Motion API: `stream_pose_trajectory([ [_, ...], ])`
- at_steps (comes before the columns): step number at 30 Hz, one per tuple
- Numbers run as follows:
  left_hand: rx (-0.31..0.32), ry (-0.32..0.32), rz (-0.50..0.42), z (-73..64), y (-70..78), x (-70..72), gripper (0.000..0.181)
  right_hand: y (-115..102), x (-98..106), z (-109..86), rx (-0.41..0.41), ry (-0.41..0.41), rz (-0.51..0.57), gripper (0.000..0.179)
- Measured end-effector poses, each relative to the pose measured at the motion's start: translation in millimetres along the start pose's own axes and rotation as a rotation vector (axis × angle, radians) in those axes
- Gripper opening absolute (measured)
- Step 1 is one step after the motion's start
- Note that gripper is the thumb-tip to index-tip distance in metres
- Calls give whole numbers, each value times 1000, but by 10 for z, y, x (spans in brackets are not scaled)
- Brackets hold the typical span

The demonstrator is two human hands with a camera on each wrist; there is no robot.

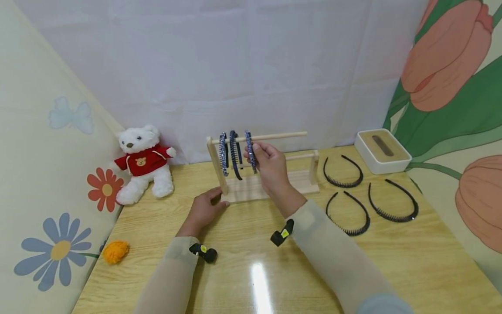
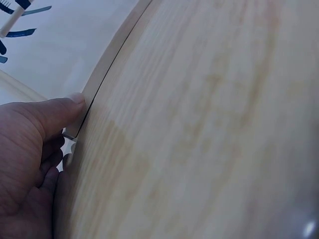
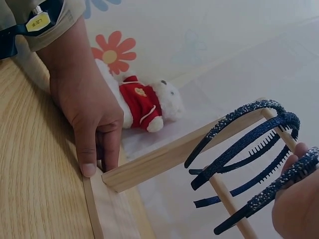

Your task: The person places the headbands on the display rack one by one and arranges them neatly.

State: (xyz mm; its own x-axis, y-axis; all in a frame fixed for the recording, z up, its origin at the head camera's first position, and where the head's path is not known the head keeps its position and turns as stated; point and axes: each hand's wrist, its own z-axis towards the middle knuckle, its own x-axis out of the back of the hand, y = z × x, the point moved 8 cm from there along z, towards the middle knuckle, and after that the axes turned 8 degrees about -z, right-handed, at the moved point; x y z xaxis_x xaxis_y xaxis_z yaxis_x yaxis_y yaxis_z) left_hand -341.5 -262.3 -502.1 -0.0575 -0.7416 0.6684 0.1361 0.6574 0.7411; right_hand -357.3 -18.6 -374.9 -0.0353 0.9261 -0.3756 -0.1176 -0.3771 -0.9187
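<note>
A wooden headband rack (image 1: 256, 188) has a long base, an upper rod and a lower rod. Two dark blue headbands hang near the left end of the upper rod: a glittery one (image 1: 223, 152) outermost, then a plainer one (image 1: 235, 152). Further right on that rod, my right hand (image 1: 272, 168) pinches a sparkly blue toothed headband (image 1: 249, 150) between thumb and fingers. My left hand (image 1: 204, 209) grips the base's left front corner; the left wrist view has its thumb (image 2: 65, 110) on the edge and the other fingers curled behind.
Three black toothed headbands (image 1: 344, 185) lie on the table right of the rack. Behind them stands a white box (image 1: 392, 165) with a slotted wooden lid. A white teddy bear (image 1: 145, 165) in a red top sits at the left, with orange yarn (image 1: 115, 252) in front.
</note>
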Motion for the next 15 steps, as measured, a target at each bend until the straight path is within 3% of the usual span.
stream_pose_trajectory([
  [12, -17, 11, 3, 15, 13, 21, 59, 28, 109, 13, 2, 19, -56, 31],
  [15, -17, 10, -6, 9, 13, -3, 59, 45, 216, -10, 36, 1, -140, 30],
])
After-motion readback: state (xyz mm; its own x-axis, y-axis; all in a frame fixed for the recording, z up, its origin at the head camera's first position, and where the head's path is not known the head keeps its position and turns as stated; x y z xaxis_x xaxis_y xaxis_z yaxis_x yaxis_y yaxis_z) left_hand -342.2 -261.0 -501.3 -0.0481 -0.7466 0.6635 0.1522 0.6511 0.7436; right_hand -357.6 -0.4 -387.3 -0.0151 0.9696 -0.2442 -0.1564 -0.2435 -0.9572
